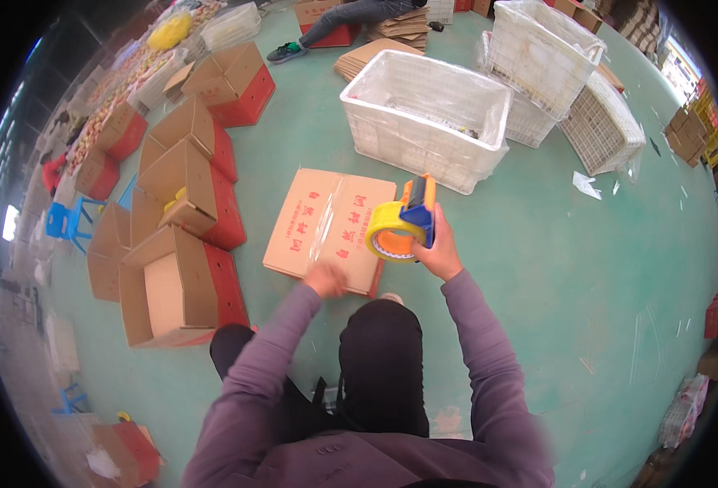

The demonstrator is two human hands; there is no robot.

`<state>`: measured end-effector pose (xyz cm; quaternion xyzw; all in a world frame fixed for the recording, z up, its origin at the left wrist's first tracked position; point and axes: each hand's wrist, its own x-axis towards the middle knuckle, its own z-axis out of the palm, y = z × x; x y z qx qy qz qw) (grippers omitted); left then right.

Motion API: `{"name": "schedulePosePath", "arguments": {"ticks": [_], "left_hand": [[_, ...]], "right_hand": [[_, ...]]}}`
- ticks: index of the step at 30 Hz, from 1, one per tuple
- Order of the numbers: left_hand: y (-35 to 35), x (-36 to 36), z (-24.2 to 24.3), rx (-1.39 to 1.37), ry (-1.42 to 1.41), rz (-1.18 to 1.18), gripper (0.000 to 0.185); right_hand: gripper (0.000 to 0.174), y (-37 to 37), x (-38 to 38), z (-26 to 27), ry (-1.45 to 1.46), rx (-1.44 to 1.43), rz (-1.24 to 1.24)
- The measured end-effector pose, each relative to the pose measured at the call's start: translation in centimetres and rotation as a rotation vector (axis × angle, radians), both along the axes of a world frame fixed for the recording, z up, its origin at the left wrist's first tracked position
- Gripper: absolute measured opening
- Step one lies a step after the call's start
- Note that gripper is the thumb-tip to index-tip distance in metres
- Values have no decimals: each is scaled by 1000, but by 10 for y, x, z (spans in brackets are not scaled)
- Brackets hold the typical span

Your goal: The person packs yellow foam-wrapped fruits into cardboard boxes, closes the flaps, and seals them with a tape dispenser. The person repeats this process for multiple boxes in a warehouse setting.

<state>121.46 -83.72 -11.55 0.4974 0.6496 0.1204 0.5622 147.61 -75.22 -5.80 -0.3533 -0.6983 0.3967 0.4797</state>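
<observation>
A closed cardboard box [292, 229] with red printing lies on the floor before my knees. Shiny clear packing tape [325, 222] runs along its middle seam. My right hand [444, 250] grips a blue and orange tape dispenser [419, 201], held up over the box's right side. On the dispenser sits a roll of yellow tape [382, 221] with an orange core. At the box's near edge is my left hand [326, 279], blurred with its fingers curled; whether it touches the cardboard or holds anything is unclear.
Open cardboard boxes [197, 283] with red lower sides stand in a row at left. A white plastic crate [420, 155] with a clear liner is beyond the box; more crates [542, 58] are stacked behind. A person's leg [350, 18] shows at the top, near flattened cardboard [398, 30].
</observation>
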Motion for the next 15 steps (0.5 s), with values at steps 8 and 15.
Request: {"name": "schedulePosePath", "arguments": {"ticks": [8,15], "left_hand": [[-3,38,184,187,-600,139,42],[-2,-3,161,280,-569,225,24]], "right_hand": [[50,-48,-14,40,-242,173,83],[48,-44,-53,42,-283,174,129]]}}
